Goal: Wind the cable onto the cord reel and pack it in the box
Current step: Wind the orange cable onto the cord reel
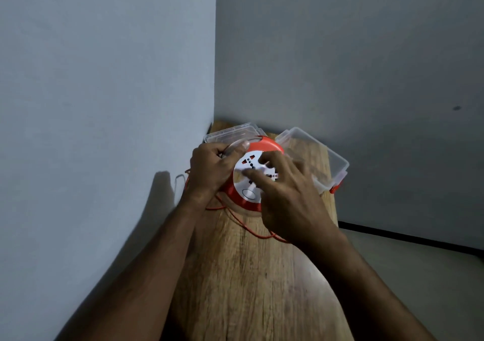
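Note:
A round orange cord reel [262, 147] with a white socket face is held tilted above the far end of a narrow wooden table [251, 275]. My left hand [212, 169] grips the reel's left rim. On the white face rest the fingers of my right hand [285, 196], blurred by motion. A thin orange cable [243, 225] trails loose from under the reel across the wood and under my right wrist. Behind the reel stands a clear plastic box [327, 154] with an orange clasp. Its clear lid [230, 132] lies at the back left.
The table fits into a corner, with a wall tight along its left side and another wall behind it. To the right the table edge drops to a pale floor [419, 257].

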